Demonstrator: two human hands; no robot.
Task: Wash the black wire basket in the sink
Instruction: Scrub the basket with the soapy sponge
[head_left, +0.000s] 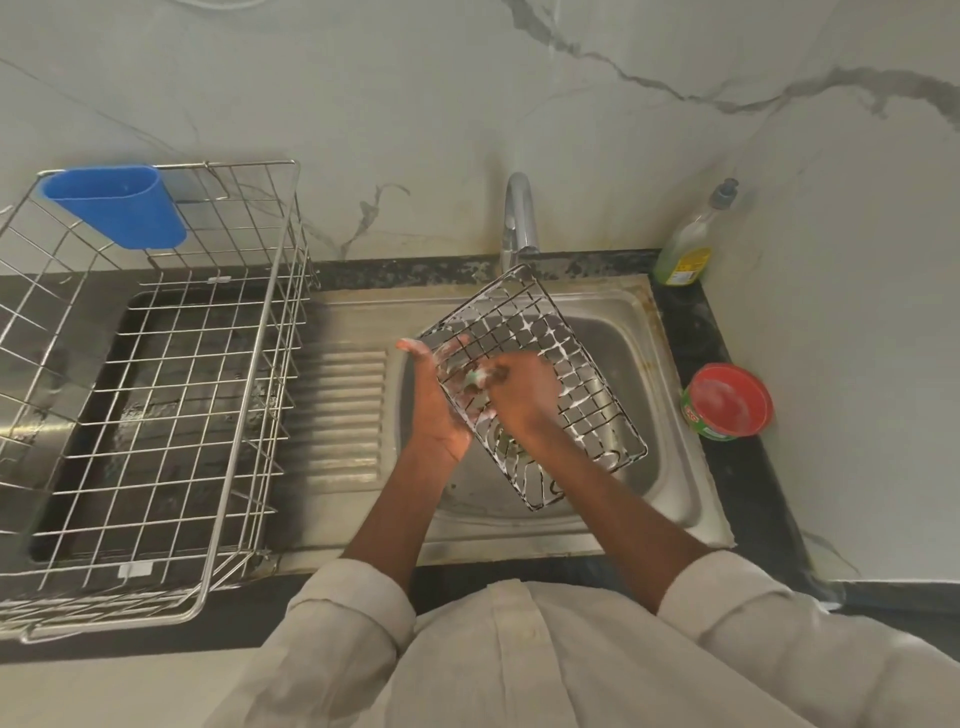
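There was a single view, taken from a wide-angle camera worn on the person's head. It looked forward and steeply down, almost straight over the stainless steel sink (631, 312), which lay near the middle of the frame at about arm's reach. The lens bent straight lines, so the veined white marble wall (415, 104) filled the top and curved round the right side. The large silver wire dish rack (249, 364) lay to the left, and the person's pale shirt sleeves (343, 623) filled the bottom edge, nearest the camera.
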